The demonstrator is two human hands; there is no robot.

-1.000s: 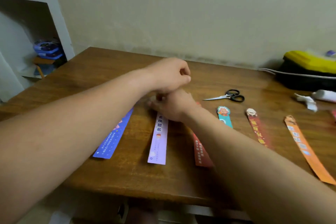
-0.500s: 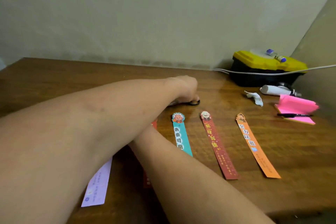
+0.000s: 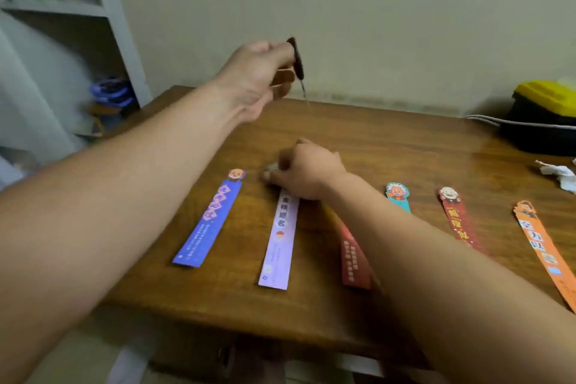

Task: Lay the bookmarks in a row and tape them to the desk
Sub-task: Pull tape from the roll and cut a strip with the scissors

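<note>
Upper centre of the frame, the left hand [image 3: 255,78] grips black-handled scissors [image 3: 298,62] in the air, blades pointing down. Below it, mid-frame, the right hand [image 3: 307,174] rests on the top end of the lilac bookmark [image 3: 280,240] — fingers bent, blurred. Six strips lie in a row across the tabletop [image 3: 405,150], from the blue bookmark [image 3: 208,221] at left to the orange bookmark [image 3: 542,249] at the right edge.
</note>
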